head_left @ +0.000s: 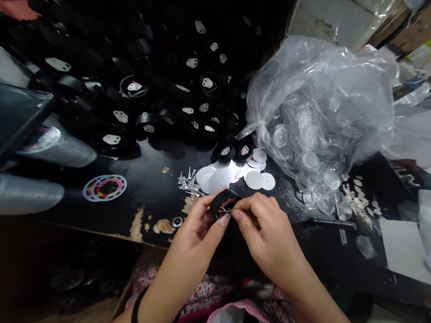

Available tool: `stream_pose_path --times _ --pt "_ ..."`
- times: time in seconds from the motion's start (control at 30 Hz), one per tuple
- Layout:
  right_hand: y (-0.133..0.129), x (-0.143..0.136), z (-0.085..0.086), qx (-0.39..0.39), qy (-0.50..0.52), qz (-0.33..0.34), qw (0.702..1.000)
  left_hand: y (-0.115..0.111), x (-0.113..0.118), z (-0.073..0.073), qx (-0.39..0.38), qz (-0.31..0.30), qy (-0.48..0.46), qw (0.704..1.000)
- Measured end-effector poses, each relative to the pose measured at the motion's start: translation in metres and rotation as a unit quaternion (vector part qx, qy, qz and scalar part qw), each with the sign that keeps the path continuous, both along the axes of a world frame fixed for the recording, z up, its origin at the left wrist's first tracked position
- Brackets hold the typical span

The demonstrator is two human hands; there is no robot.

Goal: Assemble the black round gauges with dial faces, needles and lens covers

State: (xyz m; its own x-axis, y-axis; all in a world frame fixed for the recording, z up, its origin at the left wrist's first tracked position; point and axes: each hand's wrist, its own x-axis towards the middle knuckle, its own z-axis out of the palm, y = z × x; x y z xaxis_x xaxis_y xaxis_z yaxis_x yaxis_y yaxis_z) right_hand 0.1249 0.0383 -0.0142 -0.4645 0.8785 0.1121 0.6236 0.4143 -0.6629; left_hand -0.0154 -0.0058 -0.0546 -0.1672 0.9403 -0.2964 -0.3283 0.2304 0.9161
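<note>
My left hand [199, 223] is wrapped round a small black round gauge housing [220, 201], its thumb on the lower rim. Inside the housing shows a dark dial [231, 204] with red markings, tilted towards me. A thin pale pointer [223, 210] lies across that dial. Thumb and forefinger of my right hand [262, 221] are pinched together at the pointer's end, over the dial's middle. Just beyond my hands are white discs [219, 179] in a loose pile, with several loose pale pointers [188, 182] to their left.
A heap of black housings [157, 102] with pale plates fills the back. On the right sits a plastic bag [315, 101] of clear round covers. Printed dials [105, 188] and wrapped disc stacks [25, 192] are at left. A black pen-like rod [334, 224] lies right.
</note>
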Motion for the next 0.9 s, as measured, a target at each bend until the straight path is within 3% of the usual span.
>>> stream_pose_path --times 0.47,0.7,0.9 --pt "-0.011 0.003 0.002 -0.032 0.071 -0.013 0.997 -0.010 -0.002 0.004 0.040 0.044 0.097 0.994" --pt "-0.014 0.003 0.000 -0.009 0.092 -0.008 0.996 -0.016 -0.002 -0.001 0.100 0.037 0.171 0.980" --pt "-0.020 0.002 0.003 -0.014 0.094 0.007 0.995 -0.028 -0.007 -0.003 0.100 0.010 0.240 0.966"
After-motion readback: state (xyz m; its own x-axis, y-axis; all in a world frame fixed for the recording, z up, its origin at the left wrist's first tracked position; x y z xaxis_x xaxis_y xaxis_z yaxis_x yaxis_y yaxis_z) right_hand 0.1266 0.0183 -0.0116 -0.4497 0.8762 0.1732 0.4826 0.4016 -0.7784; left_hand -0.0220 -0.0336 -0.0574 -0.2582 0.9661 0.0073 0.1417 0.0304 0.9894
